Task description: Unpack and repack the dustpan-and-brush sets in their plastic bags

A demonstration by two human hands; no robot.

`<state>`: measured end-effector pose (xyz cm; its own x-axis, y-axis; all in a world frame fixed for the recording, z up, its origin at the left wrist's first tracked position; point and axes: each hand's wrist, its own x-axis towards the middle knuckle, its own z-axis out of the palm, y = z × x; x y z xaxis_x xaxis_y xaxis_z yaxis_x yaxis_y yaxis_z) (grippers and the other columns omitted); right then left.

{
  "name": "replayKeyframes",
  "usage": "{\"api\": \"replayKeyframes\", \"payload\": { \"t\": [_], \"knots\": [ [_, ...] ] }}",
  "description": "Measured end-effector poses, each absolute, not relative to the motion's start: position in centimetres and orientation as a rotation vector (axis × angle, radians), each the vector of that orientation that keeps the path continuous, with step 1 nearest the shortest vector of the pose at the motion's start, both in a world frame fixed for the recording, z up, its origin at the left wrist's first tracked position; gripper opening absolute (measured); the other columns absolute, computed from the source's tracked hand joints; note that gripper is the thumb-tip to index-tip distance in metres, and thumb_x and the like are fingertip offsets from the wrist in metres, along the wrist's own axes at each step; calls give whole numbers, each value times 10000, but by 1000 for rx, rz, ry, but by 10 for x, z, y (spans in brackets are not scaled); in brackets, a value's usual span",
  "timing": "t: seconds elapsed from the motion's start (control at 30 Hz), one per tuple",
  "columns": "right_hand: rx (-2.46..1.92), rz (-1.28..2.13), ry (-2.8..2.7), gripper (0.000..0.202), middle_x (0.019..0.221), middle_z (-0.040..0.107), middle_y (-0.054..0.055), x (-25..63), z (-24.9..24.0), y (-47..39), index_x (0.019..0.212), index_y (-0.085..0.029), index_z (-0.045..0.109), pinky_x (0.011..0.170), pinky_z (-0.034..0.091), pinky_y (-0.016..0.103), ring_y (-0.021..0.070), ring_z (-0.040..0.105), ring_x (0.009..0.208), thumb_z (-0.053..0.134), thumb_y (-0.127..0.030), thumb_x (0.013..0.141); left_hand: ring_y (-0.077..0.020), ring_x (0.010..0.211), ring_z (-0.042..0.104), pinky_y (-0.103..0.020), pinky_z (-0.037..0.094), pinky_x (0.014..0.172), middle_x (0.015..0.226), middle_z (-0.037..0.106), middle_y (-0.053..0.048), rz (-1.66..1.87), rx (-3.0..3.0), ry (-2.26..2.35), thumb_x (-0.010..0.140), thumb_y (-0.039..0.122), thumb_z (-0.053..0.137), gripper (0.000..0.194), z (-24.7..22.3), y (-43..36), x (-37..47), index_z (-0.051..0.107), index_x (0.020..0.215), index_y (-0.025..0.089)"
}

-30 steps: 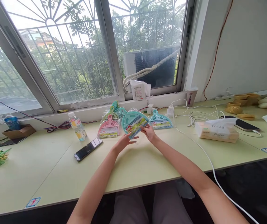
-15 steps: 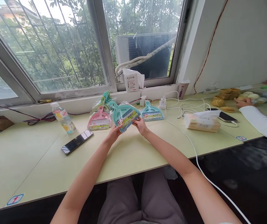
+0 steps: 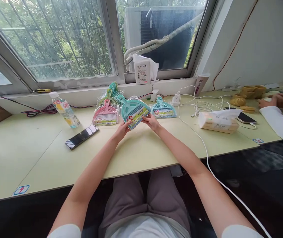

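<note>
- Holding the teal plastic mini dustpan-and-brush set in its clear crinkly wrapper (image 3: 133, 111) at its two lower corners looks like the step in hand, seen from the head camera; it would seem to go best with light, even pressure at both edges so the slippery film does not slide or tear, and with the set kept tilted up off the pale green tabletop (image 3: 141, 152) where its label can be read.
- The left hand (image 3: 123, 127) has its fingers closed in a pinch on the lower left edge of the pack, thumb on the near side.
- The right hand (image 3: 151, 121) pinches the lower right edge the same way, fingers curled close together, not spread.
- The set sits just in front of the window sill, between a pink wrapped dustpan set (image 3: 105, 115) on its left and a second teal wrapped set (image 3: 163, 110) on its right; further wrapped sets stand stacked behind.
- A black smartphone (image 3: 82, 136) and a clear drink bottle (image 3: 64, 110) lie to the left; a white tissue pack (image 3: 219, 121) lies to the right.
- Another person's white sleeve (image 3: 280, 125) rests far right.
</note>
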<state>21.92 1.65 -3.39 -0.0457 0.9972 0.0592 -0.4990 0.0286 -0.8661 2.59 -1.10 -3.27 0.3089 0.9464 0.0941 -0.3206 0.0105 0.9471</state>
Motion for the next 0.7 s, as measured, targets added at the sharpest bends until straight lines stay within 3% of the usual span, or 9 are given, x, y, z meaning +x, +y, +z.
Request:
{"api": "replayKeyframes", "payload": {
  "t": [0.37, 0.7],
  "knots": [
    [-745, 1430, -922, 198, 885, 735, 5, 220, -38, 17, 879, -187, 618, 939, 572, 390, 148, 706, 805, 713, -87, 737, -297, 1063, 673, -519, 478, 999, 1329, 579, -152, 1104, 1193, 715, 832, 282, 634, 524, -32, -11, 25, 460, 1311, 157],
    [-807, 1449, -937, 128, 833, 747, 2, 220, -40, 17, 860, -187, 629, 945, 567, 363, 139, 718, 785, 699, -120, 776, -265, 992, 699, -433, 557, 880, 1269, 623, -114, 1114, 1154, 791, 790, 242, 653, 627, -26, -10, 23, 364, 1347, 232]
  ]
}}
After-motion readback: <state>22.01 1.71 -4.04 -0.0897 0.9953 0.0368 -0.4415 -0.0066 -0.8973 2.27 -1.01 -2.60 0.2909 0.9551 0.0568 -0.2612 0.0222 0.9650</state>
